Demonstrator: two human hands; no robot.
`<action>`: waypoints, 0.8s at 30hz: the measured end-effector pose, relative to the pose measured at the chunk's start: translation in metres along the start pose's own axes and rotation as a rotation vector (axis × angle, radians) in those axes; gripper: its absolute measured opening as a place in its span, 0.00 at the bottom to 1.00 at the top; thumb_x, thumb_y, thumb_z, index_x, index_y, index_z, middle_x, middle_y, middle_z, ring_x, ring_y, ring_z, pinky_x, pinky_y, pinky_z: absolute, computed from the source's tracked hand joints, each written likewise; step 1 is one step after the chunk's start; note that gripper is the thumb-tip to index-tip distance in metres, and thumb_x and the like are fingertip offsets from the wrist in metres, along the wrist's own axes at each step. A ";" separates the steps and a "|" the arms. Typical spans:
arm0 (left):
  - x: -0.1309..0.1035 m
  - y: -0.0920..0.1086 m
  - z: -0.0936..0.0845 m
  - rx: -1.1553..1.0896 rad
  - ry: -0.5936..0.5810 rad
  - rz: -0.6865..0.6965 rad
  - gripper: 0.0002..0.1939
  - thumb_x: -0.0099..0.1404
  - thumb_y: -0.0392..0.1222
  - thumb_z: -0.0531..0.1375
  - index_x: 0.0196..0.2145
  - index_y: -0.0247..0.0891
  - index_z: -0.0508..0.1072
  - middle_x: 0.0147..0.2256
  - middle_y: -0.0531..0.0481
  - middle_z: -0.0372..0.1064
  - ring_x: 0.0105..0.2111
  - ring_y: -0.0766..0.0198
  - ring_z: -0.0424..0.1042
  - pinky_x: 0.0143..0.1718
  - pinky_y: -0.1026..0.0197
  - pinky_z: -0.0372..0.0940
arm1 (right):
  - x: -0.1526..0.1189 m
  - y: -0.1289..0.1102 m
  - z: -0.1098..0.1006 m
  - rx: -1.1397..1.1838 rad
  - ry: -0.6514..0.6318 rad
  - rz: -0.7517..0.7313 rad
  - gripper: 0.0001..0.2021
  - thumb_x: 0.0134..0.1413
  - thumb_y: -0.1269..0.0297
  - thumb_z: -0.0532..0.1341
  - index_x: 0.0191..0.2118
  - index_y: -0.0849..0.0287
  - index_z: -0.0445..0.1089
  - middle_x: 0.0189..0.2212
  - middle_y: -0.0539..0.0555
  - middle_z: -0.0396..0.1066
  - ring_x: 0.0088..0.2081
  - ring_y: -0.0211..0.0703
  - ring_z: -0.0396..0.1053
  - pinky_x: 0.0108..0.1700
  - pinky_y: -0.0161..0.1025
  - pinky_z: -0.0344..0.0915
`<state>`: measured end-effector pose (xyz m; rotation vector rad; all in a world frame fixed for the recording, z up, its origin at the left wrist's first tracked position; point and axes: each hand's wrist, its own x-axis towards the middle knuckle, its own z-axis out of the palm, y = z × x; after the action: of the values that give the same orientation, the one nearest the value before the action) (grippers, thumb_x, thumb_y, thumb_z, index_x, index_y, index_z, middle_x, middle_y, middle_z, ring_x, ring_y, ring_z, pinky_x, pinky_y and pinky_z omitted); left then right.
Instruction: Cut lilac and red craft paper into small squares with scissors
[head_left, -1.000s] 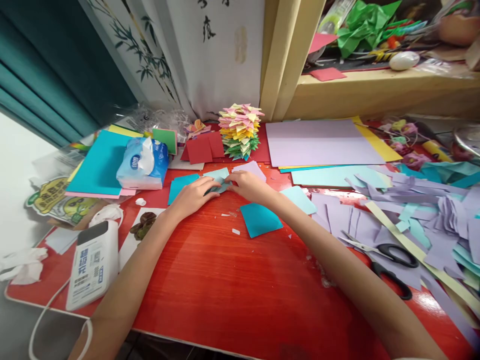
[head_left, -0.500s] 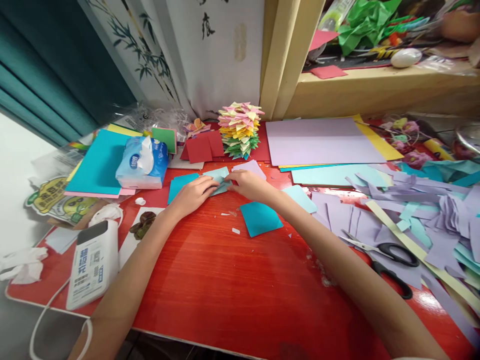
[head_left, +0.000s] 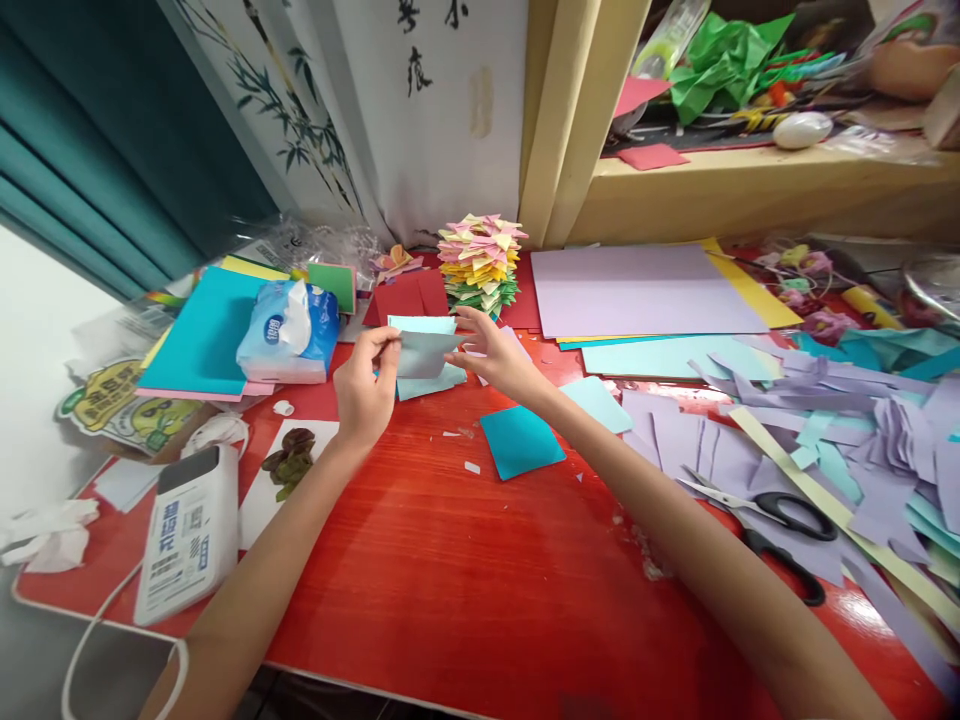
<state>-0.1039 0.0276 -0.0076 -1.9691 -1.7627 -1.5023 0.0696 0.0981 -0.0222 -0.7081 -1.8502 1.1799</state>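
My left hand (head_left: 367,388) pinches the left edge of a pale blue sheet of paper (head_left: 426,356), which is raised and tilted above the table. More light blue paper (head_left: 421,324) shows behind its top edge and below it. My right hand (head_left: 496,362) is at the sheet's right edge, with thumb and fingers apart; whether the fingertips touch the paper is hard to see. Right of centre lies a bright blue paper square (head_left: 523,441), with a pale blue square (head_left: 598,403) beside my right forearm.
Scissors (head_left: 757,505) lie among purple paper strips (head_left: 889,430) on the right. At the back stand a folded-paper tower (head_left: 482,262) and large purple sheets (head_left: 645,292). A tissue pack (head_left: 289,332) and a white device with a cable (head_left: 187,535) are on the left.
The pale blue sheet has been lifted off the table by my left hand, which has moved slightly left and turned upright. My right hand's fingers have spread and shifted slightly right.
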 end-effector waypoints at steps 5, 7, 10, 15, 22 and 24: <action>0.000 0.014 0.008 -0.354 -0.015 -0.226 0.14 0.60 0.41 0.57 0.45 0.41 0.63 0.30 0.53 0.67 0.29 0.68 0.68 0.28 0.65 0.62 | 0.002 -0.002 0.004 0.211 0.032 0.074 0.06 0.53 0.62 0.56 0.33 0.59 0.63 0.29 0.51 0.68 0.34 0.40 0.67 0.37 0.38 0.64; -0.001 0.016 0.011 -0.406 -0.094 -0.291 0.16 0.60 0.41 0.56 0.47 0.42 0.62 0.26 0.55 0.65 0.27 0.67 0.68 0.28 0.64 0.62 | 0.002 -0.001 0.005 0.175 0.093 0.080 0.07 0.54 0.63 0.54 0.28 0.58 0.62 0.25 0.49 0.65 0.32 0.39 0.65 0.34 0.37 0.63; -0.003 0.017 0.011 -0.456 -0.204 -0.345 0.16 0.61 0.42 0.55 0.47 0.41 0.63 0.29 0.52 0.68 0.31 0.64 0.69 0.32 0.62 0.64 | 0.000 -0.003 0.007 0.118 0.132 0.079 0.05 0.55 0.64 0.52 0.32 0.58 0.63 0.27 0.49 0.65 0.34 0.39 0.64 0.35 0.36 0.62; -0.001 0.011 0.009 -0.507 -0.270 -0.337 0.15 0.60 0.40 0.54 0.46 0.39 0.62 0.39 0.47 0.69 0.41 0.60 0.69 0.42 0.57 0.64 | -0.002 -0.005 0.012 -0.029 0.117 0.066 0.04 0.56 0.66 0.51 0.36 0.56 0.61 0.29 0.50 0.65 0.35 0.40 0.63 0.36 0.36 0.62; -0.004 -0.005 0.015 -0.509 -0.315 -0.368 0.14 0.57 0.36 0.54 0.43 0.40 0.64 0.44 0.47 0.67 0.43 0.60 0.67 0.43 0.58 0.62 | -0.006 0.012 0.017 -0.138 0.013 0.051 0.09 0.54 0.70 0.51 0.42 0.58 0.57 0.33 0.53 0.66 0.35 0.40 0.64 0.37 0.37 0.61; -0.005 -0.006 0.016 -0.519 -0.339 -0.370 0.15 0.56 0.35 0.54 0.43 0.40 0.63 0.44 0.47 0.66 0.44 0.60 0.67 0.44 0.58 0.62 | -0.007 0.016 0.019 -0.116 0.006 0.048 0.14 0.53 0.71 0.51 0.46 0.60 0.56 0.36 0.55 0.67 0.36 0.41 0.65 0.39 0.38 0.61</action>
<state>-0.0987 0.0367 -0.0222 -2.3441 -2.1357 -2.0120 0.0578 0.0902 -0.0432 -0.8237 -1.9179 1.1060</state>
